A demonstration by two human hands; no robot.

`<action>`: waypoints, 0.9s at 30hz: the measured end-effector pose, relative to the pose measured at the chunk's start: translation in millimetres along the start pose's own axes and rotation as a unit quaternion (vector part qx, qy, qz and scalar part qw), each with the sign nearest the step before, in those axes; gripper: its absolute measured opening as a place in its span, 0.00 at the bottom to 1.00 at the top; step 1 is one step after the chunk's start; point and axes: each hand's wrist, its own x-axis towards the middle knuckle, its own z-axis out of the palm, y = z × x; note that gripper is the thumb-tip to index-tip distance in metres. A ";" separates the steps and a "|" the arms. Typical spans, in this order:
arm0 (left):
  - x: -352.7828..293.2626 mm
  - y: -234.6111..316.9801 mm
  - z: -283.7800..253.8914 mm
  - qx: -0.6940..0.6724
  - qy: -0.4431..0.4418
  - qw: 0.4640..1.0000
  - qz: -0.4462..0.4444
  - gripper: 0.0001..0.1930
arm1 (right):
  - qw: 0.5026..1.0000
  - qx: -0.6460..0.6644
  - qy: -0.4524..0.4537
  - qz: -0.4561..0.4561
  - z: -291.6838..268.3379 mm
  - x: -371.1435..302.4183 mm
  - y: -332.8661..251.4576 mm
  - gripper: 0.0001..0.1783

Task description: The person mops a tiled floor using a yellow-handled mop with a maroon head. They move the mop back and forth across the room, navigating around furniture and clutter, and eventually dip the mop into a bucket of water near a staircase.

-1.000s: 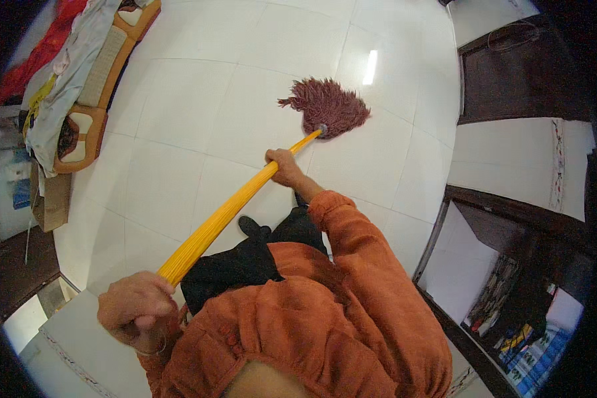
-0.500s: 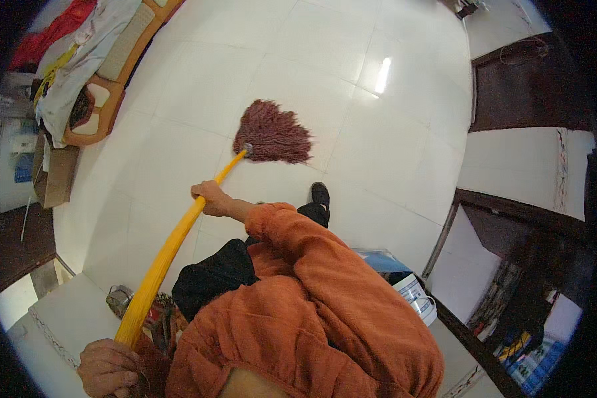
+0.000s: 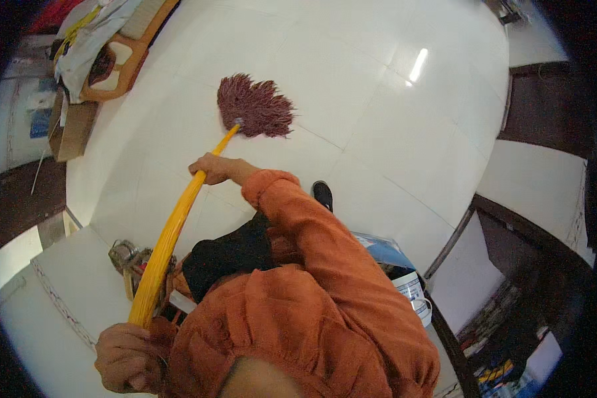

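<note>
A mop with a long yellow handle [image 3: 179,222] slants across the view from the lower left up to its dark reddish-brown string head [image 3: 259,106]. The strands lie spread on the pale tiled floor [image 3: 378,126]. Partway down the shaft, my right hand [image 3: 212,168] is wrapped around the handle, its arm in an orange sleeve reaching across my body. My left hand [image 3: 129,358] grips the handle's upper end at the lower left, close to my body. A metal collar [image 3: 238,123] joins the shaft to the strands.
At the upper left stands a wooden-framed seat [image 3: 123,69] draped with cloths, with a cardboard box [image 3: 73,129] beside it. A white bucket [image 3: 412,295] stands close to my right side. Metal items [image 3: 126,254] sit by my left. Dark-framed furniture [image 3: 544,109] lines the right.
The mop head has moved farther from me and slightly left across the floor, my right hand going forward with it. The whole view has turned a little. Both hands keep their hold.
</note>
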 end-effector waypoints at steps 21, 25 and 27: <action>-40.4 56.1 28.6 -0.212 0.054 0.954 -0.205 0.25 | 0.971 -0.094 0.152 0.160 -38.7 -248.5 -60.3 0.10; -25.7 11.3 30.1 -0.339 0.122 0.899 -0.247 0.25 | 0.932 -0.095 0.224 0.271 -11.9 -255.4 -65.2 0.08; -22.6 -13.0 25.4 -0.388 0.163 0.867 -0.266 0.27 | 0.917 -0.093 0.263 0.286 7.0 -244.5 -66.0 0.09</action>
